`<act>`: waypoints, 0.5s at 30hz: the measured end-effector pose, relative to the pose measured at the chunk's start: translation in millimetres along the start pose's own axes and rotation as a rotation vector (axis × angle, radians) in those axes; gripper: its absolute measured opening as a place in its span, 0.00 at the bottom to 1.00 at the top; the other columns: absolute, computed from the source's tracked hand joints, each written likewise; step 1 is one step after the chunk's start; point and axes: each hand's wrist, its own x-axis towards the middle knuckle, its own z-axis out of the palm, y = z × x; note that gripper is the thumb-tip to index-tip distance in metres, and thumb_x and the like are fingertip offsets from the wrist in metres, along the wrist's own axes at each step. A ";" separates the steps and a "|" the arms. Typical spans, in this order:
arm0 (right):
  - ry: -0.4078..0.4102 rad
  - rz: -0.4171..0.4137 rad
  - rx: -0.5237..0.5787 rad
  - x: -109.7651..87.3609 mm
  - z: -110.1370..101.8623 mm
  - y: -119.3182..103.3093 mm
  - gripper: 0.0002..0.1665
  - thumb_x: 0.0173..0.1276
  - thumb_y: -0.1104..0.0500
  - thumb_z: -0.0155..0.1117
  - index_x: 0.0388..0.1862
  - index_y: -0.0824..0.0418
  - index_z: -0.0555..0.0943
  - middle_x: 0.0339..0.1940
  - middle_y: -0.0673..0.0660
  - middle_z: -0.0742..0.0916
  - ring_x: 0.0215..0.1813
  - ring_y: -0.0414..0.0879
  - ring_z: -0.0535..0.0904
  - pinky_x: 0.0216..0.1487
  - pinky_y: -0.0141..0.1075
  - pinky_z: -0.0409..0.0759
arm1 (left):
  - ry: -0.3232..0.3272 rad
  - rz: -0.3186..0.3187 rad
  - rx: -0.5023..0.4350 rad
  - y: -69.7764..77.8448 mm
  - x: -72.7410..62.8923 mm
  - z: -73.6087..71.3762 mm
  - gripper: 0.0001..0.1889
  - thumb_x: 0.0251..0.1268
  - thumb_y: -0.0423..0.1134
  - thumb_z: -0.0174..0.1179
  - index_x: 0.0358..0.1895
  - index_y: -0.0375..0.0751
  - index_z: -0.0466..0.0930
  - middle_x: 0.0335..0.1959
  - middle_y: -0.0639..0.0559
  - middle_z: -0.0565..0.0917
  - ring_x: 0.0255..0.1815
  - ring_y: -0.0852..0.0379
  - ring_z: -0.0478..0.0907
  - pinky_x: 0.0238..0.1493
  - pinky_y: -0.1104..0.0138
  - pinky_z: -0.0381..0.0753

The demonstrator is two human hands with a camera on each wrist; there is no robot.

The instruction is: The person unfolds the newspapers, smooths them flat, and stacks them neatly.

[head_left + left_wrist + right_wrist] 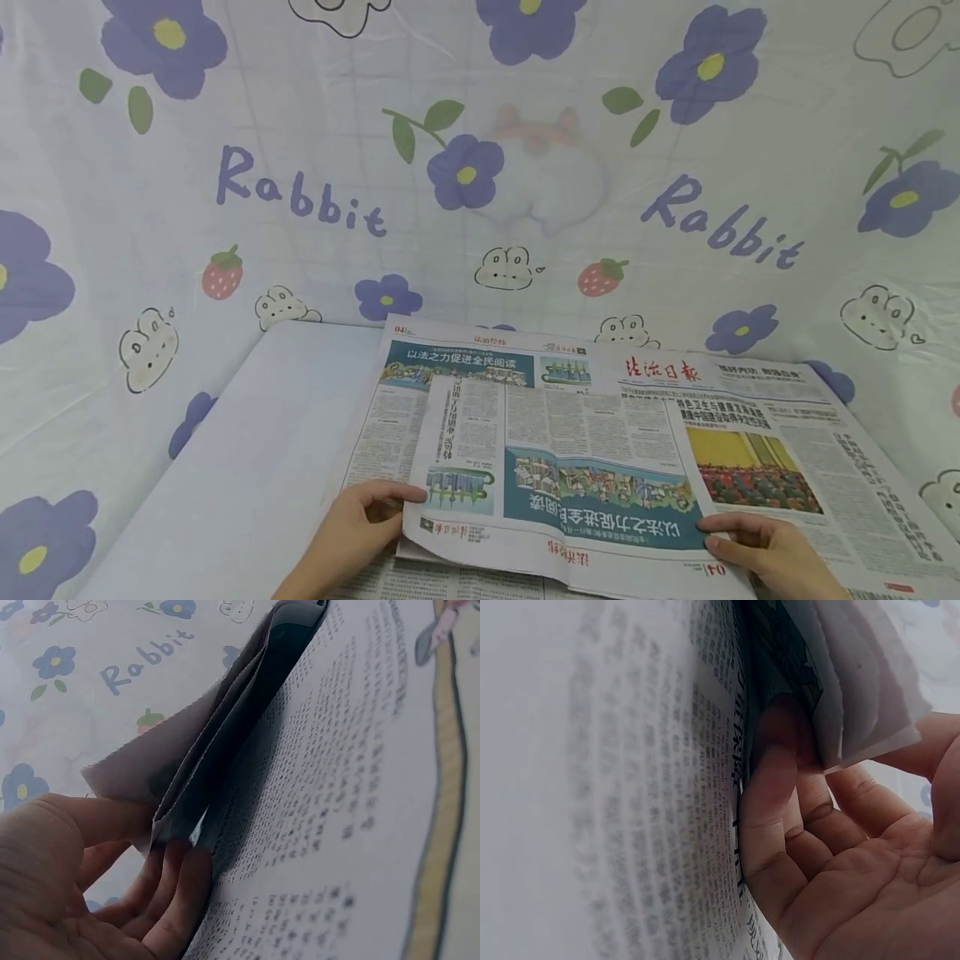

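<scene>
A printed newspaper [592, 425] lies in front of me, its near layers turned over so that the blue banner and red heading read upside down. At the left edge of this turned part, my left hand [348, 533] pinches the paper between thumb and fingers. My right hand [780, 554] pinches the opposite edge near the red "04". In the left wrist view, several paper layers [202, 761] stand slightly apart between the left thumb and fingers. The right wrist view shows the right hand [862, 855] with its fingers behind stacked sheet edges [870, 682].
More newspaper pages spread beneath, including a right-hand page with a red title [660, 369] and a photo of a seated crowd [753, 471]. The white tabletop [247, 433] shows at left. A patterned curtain [420, 242] with flowers and rabbits hangs behind and around the table.
</scene>
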 end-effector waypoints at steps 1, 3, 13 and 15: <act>-0.012 -0.007 0.000 -0.4 -0.6 0.3 0.26 0.68 0.54 0.68 0.56 0.71 0.80 0.36 0.56 0.86 0.35 0.51 0.79 0.35 0.40 0.77 | 0.012 0.010 0.031 -0.3 -0.5 0.3 0.09 0.63 0.30 0.65 0.45 0.41 0.88 0.44 0.48 0.81 0.39 0.52 0.80 0.40 0.68 0.81; -0.033 -0.020 0.013 -0.9 -1.9 0.8 0.26 0.68 0.53 0.68 0.56 0.71 0.80 0.37 0.57 0.87 0.36 0.52 0.81 0.36 0.40 0.79 | 0.034 0.029 0.083 0.6 -1.7 0.6 0.09 0.61 0.30 0.66 0.42 0.46 0.89 0.44 0.50 0.79 0.42 0.52 0.78 0.44 0.66 0.80; -0.002 -0.021 0.010 0.7 -1.6 1.5 0.25 0.71 0.49 0.64 0.53 0.70 0.82 0.42 0.59 0.87 0.41 0.50 0.83 0.42 0.42 0.81 | 0.066 0.070 0.111 4.1 -1.4 4.2 0.09 0.58 0.31 0.68 0.38 0.50 0.89 0.47 0.51 0.81 0.42 0.55 0.78 0.44 0.65 0.80; 0.010 -0.015 0.006 1.1 -1.0 1.7 0.26 0.71 0.48 0.64 0.53 0.70 0.82 0.42 0.59 0.87 0.41 0.50 0.83 0.43 0.43 0.81 | 0.048 0.062 0.106 3.9 -0.8 4.9 0.08 0.60 0.30 0.66 0.40 0.47 0.89 0.45 0.53 0.83 0.39 0.55 0.79 0.41 0.66 0.80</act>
